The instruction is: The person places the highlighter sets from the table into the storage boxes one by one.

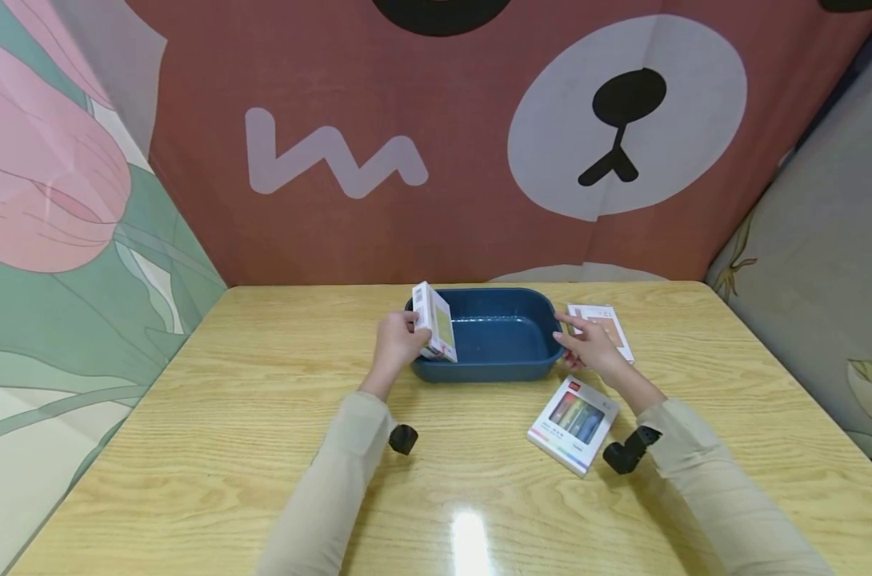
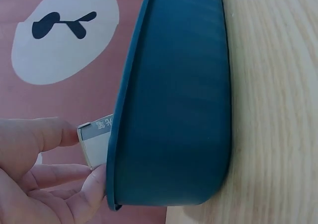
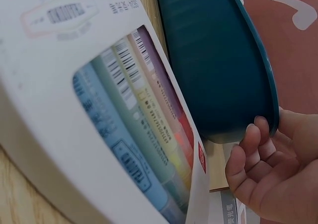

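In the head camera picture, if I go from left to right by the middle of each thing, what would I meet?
Pink flower → left hand → white box held by that hand → blue tub → right hand at its rim.

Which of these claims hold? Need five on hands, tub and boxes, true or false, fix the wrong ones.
1. The left hand pinches a white box. True.
2. The right hand is at the right end of the blue tub. True.
3. The pinched white box lies flat on the table. False: it is tilted at the tub's left end.
4. The highlighter box is on the table, nearer the person than the tub. True.
5. Only one box lies on the table. False: two do; the third box is right of the tub.
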Motion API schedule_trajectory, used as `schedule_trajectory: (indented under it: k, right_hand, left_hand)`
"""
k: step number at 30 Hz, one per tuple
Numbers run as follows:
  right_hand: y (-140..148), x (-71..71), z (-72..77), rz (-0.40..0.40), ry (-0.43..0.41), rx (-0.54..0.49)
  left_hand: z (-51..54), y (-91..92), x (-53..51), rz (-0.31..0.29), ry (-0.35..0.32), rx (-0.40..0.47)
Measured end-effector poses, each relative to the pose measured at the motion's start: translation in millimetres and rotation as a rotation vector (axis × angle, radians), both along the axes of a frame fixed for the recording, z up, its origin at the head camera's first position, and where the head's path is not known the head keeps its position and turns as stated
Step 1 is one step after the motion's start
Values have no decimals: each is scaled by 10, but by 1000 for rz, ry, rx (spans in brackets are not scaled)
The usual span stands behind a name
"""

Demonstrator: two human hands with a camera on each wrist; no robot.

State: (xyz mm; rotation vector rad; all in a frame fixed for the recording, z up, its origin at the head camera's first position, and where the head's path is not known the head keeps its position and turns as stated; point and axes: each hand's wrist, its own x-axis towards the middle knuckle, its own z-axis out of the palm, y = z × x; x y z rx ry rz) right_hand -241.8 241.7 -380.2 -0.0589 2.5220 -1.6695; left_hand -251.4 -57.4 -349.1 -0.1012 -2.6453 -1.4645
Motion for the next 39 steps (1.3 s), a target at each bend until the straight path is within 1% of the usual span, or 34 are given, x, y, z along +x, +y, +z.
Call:
schedule_trajectory:
  k: [7,12,15,20,22,25,29,32,34,39]
  right_hand:
    - [-6,12,3,9,10,-8]
    - [1,18,3,9,21,-7]
    - [1,16,3,5,20,-9]
    - [-7,16,3,8,16,-8]
    - [-13,22,2,14,13,-7]
    - [-19,34,1,21,11,-10]
    - [-16,36,5,16,14,-12]
    - [-7,28,11,10,11,-6]
    - [-5,24,10,7,7,-6]
    - [-1,23,-5,9,9,-19]
  left_hand:
    - [-3,48,9,-5,32,-129]
    - [8,67,5,5,25,-182]
    - [16,67,4,3,34,-225]
    - [35,71,21,-18,30,-287]
    - [41,76,33,-27,38,-335]
    - [49,80,47,-22,61,-425]
    - [53,65,51,14,110,-559]
    - [43,41,44,23,144,-642]
    - [33,26,41,23,146,-681]
    - [-5,3,33,30,126,-693]
